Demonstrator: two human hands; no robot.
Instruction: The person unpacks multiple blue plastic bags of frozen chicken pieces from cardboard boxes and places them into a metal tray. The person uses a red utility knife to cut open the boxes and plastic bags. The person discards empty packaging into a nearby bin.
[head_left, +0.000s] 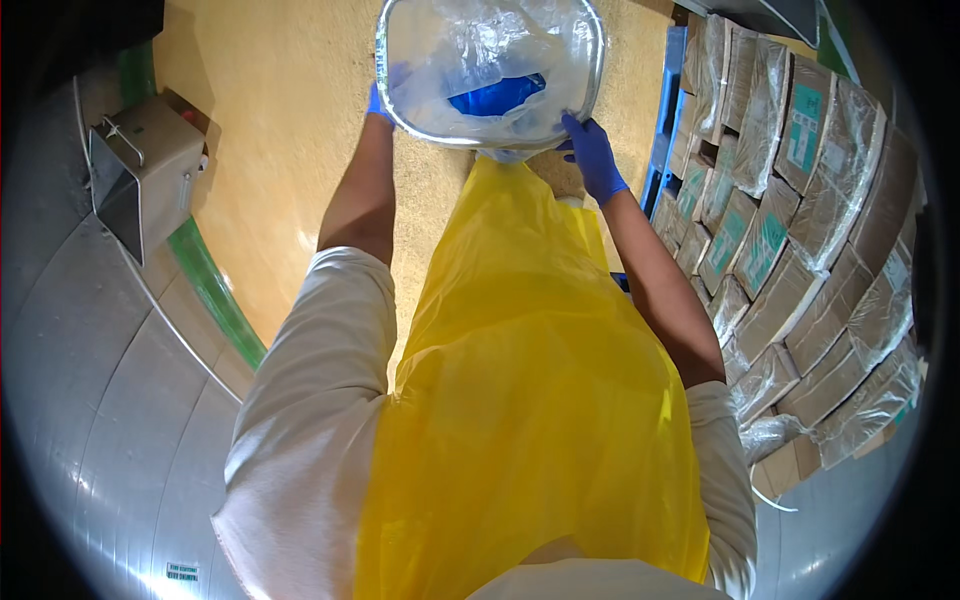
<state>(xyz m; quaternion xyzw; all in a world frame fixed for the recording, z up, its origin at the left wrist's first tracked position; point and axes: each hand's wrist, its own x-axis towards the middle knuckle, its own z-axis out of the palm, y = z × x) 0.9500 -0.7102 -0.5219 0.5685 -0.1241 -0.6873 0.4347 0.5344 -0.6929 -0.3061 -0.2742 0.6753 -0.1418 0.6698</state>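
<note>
At the top middle, a rounded rectangular bin with a shiny metallic rim (491, 142) has a clear plastic liner (480, 45) spread over its opening. Blue material (499, 95) shows through a gap in the plastic. My left hand (379, 103), in a blue glove, is at the bin's left side, mostly hidden behind the rim. My right hand (592, 157), also blue-gloved, grips the rim's lower right corner, with the thumb on top. A yellow plastic apron (525, 337) covers my front, below the bin.
Plastic-wrapped cardboard boxes (806, 300) are stacked on the right, beside a blue pallet (664, 127). A metal box with a handle (150, 176) stands out from the grey panelled wall (112, 375) on the left. A green stripe (214, 289) borders the tan floor (277, 112).
</note>
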